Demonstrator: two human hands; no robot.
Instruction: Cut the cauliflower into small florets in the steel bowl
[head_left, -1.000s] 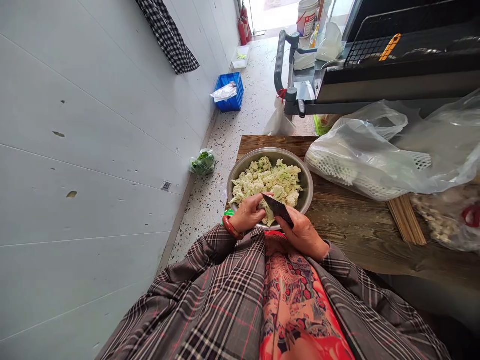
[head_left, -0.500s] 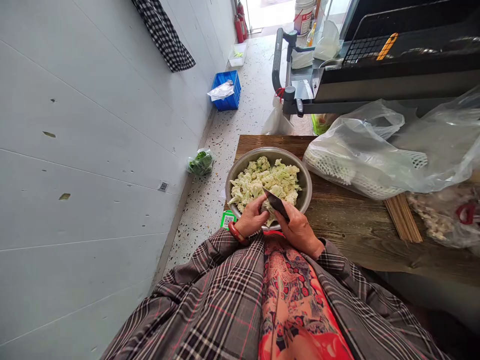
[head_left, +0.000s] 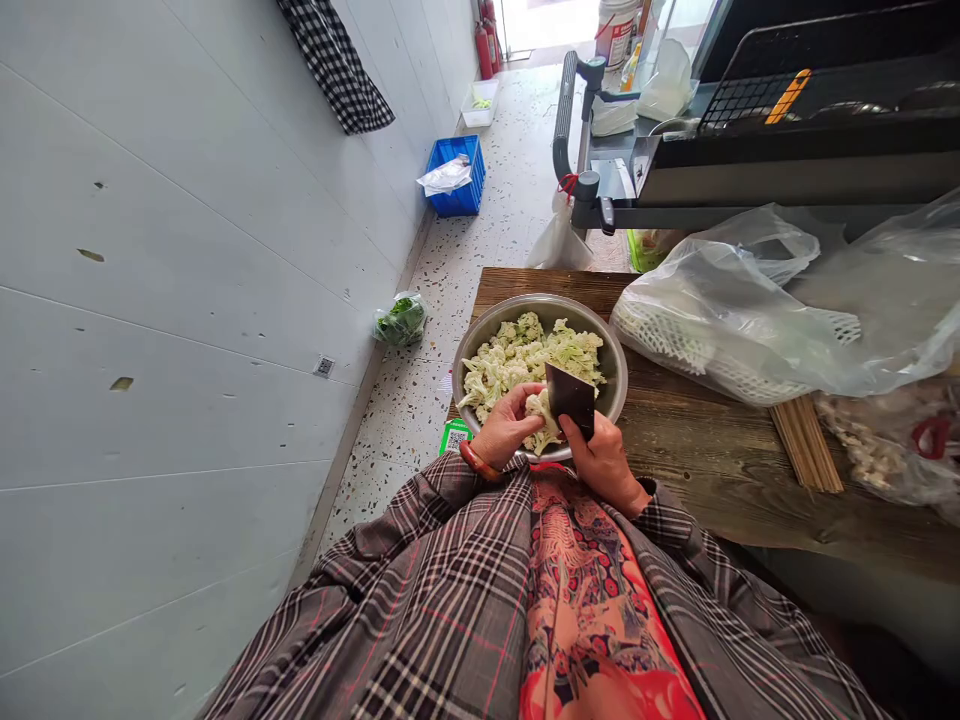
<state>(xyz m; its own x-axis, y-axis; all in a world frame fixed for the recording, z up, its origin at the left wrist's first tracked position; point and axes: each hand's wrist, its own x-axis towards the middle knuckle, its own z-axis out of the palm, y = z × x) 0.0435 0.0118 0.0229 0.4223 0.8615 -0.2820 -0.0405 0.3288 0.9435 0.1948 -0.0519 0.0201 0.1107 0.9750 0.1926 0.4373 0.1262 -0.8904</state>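
Note:
A round metal bowl (head_left: 616,385) on the wooden table holds many pale cauliflower florets (head_left: 517,350). Over its near side, my left hand (head_left: 508,430) grips a cauliflower piece (head_left: 540,408) between thumb and fingers. My right hand (head_left: 602,462) is closed on a knife (head_left: 572,398) with a broad dark blade, which stands beside the held piece. The knife's handle is hidden in my palm.
Plastic bags with white foam netting (head_left: 720,310) lie right of the bowl on the wooden table (head_left: 675,450), near wooden sticks (head_left: 806,445). A black cart (head_left: 675,215) stands behind. Left on the floor are bagged greens (head_left: 401,322) and a blue crate (head_left: 466,195).
The blade has turned so its broad face shows, and my right hand has shifted slightly right. My left hand's fingers have moved up a little, showing more of the cauliflower piece.

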